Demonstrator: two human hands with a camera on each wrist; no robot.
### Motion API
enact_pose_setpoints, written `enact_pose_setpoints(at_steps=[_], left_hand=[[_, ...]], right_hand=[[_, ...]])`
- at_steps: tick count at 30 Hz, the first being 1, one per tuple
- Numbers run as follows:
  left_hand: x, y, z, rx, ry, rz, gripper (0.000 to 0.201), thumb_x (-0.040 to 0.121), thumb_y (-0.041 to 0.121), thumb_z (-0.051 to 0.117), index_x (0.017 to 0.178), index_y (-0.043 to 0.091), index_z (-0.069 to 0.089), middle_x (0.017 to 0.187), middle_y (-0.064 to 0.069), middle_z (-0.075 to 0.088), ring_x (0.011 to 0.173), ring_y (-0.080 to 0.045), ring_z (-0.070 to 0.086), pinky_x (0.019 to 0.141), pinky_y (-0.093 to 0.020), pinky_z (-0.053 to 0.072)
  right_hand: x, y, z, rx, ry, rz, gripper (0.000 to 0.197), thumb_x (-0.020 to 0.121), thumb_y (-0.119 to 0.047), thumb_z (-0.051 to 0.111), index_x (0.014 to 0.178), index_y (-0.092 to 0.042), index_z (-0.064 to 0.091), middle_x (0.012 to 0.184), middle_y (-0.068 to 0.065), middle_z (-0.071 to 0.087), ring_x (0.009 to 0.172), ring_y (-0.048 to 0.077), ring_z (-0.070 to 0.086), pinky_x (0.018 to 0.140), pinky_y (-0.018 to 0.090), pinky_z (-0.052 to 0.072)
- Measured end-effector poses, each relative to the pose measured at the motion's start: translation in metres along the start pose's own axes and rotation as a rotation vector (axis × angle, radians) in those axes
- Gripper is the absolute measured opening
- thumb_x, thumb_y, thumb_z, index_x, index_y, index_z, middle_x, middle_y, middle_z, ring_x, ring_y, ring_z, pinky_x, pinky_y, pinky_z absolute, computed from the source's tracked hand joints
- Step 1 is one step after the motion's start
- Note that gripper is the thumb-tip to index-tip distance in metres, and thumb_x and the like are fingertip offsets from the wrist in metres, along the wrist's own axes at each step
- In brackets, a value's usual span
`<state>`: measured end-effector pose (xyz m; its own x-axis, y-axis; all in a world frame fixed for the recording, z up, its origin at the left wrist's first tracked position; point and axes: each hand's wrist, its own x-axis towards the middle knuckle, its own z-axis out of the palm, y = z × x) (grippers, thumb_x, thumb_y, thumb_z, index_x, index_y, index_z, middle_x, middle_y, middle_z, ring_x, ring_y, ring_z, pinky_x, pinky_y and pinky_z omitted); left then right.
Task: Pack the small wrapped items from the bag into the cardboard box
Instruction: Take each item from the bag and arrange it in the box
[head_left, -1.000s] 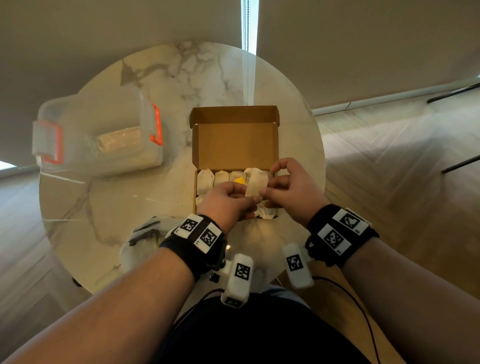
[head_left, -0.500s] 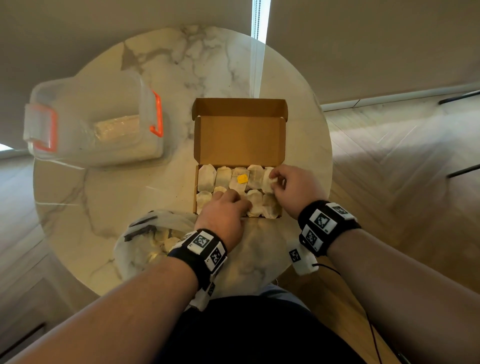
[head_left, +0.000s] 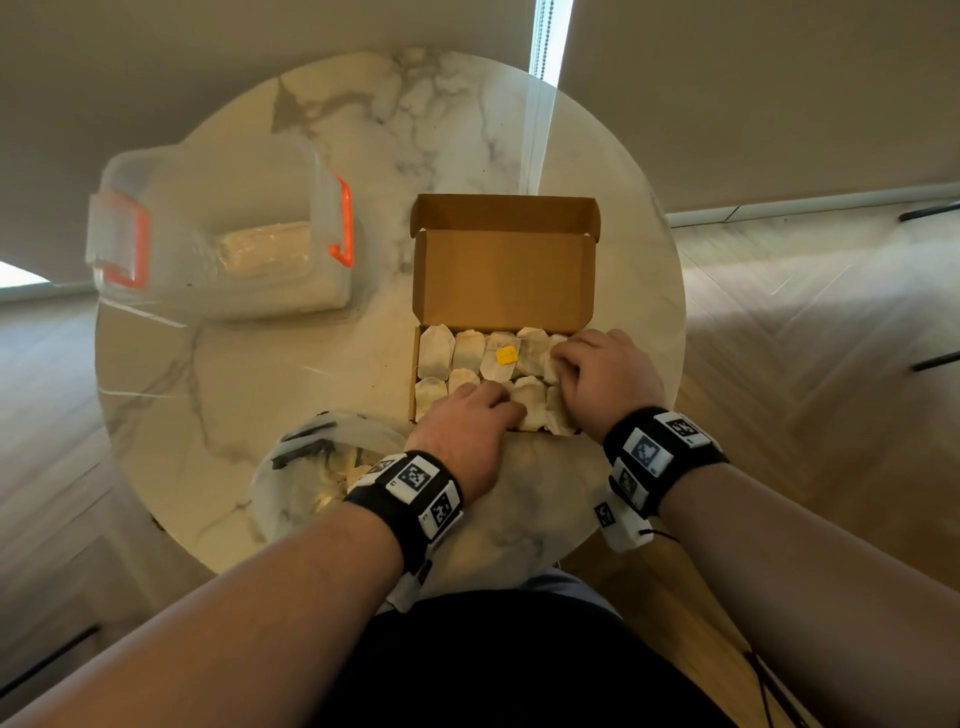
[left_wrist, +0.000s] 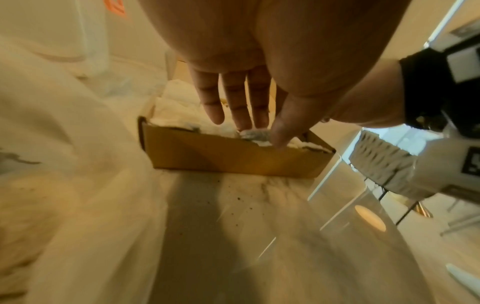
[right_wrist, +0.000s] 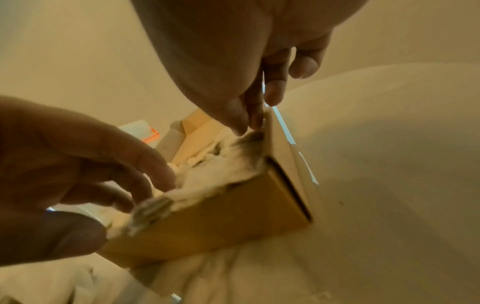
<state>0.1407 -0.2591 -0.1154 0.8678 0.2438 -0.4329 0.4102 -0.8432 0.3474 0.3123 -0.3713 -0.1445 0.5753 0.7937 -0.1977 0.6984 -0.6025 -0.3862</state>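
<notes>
Both hands have dropped from holding a packet above the box (head_left: 503, 270) to pressing packets (head_left: 530, 402) inside; left hand (head_left: 470, 421) and right hand (head_left: 605, 374) fingers lie fairly straight, holding nothing. Remaining packets sit in the bag (head_left: 311, 467), nearest the left hand.

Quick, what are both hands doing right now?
Left hand: open, fingers resting on the packets in the box.
Right hand: open, fingertips pressing packets down.

The round marble table (head_left: 249, 374) (pale, veined) bears the cardboard box (head_left: 504, 270), bag (head_left: 301, 483) and plastic tub (head_left: 223, 234).
</notes>
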Motion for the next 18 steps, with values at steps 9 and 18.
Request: enact_pose_setpoints(at_steps=[9, 18], left_hand=[[-0.103, -0.096, -0.033, -0.327, 0.429, -0.356, 0.022, 0.088, 0.006, 0.067, 0.097, 0.026, 0.064, 0.137, 0.000, 0.064, 0.135, -0.022, 0.050, 0.113, -0.033, 0.036], [-0.153, -0.159, -0.026, -0.346, 0.082, -0.351, 0.035, 0.101, 0.018, 0.053, 0.127, 0.027, 0.074, 0.133, 0.003, 0.069, 0.121, -0.019, 0.063, 0.099, -0.026, 0.045]], right_hand=[[-0.036, -0.066, -0.012, 0.196, -0.060, -0.142, 0.020, 0.097, -0.026, 0.065, 0.115, -0.023, 0.074, 0.110, -0.006, 0.068, 0.093, 0.011, 0.055, 0.079, 0.028, 0.045], [-0.080, -0.162, 0.047, 0.042, -0.480, -0.131, 0.024, 0.101, -0.036, 0.057, 0.118, -0.032, 0.074, 0.106, -0.007, 0.073, 0.099, 0.018, 0.068, 0.084, 0.034, 0.053]])
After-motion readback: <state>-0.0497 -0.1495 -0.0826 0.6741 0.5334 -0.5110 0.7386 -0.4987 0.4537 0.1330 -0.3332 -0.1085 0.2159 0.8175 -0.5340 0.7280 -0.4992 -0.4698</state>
